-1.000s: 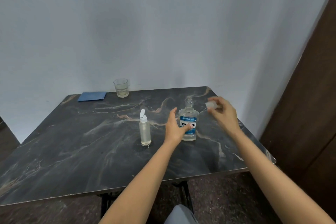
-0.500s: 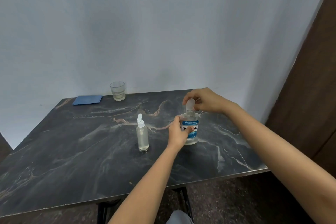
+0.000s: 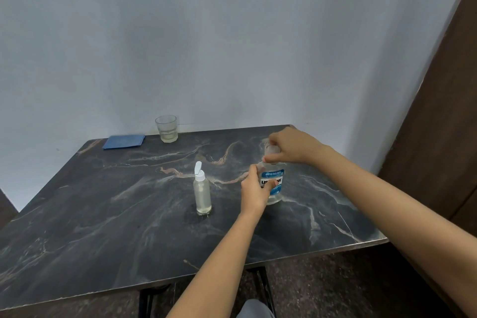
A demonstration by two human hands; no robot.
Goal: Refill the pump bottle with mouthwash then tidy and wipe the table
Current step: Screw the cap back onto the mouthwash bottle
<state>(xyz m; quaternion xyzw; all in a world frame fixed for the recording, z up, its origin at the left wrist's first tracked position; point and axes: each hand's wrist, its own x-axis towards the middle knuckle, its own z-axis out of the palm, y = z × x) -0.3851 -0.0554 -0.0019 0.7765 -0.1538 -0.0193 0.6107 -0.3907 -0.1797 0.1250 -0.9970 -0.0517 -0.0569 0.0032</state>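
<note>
Mouthwash bottle (image 3: 274,188), clear w/ a blue-and-white label, stands upright on the right-centre part of a dark marbled table (image 3: 103,214), as seen from a head-worn camera. Left hand (image 3: 254,192) grips the bottle's body from the near-left side, thumb across the label and fingers curled up toward its shoulder. Right hand (image 3: 291,146) reaches in from above, fingers & thumb pinched round the pale cap (image 3: 272,150) at the neck. The fingers hide the join, so it can't be told whether the cap is fully seated. Clear liquid shows nr the bottle's base. Both forearms are bare.

Pump bottle (image 3: 202,193), small, clear plastic w/ a white top whose tab points up, stands upright just left of the left hand, untouched, nr the table's middle, pale liquid inside.

At the far edge, vs. the wall (image 3: 232,46), a drinking glass (image 3: 166,128) stands upright w/ a little pale liquid at the bottom. Just left of it a folded blue cloth (image 3: 124,141) lies flat. Both are well apart from the two bottles.

Bkgd: pale blue-grey wall, and a dark brown panel (image 3: 438,137) at right. Speckled floor (image 3: 335,286) and black table legs (image 3: 263,281) show below the near edge, w/ a patch of grey fabric (image 3: 254,308) at bottom of frame.
</note>
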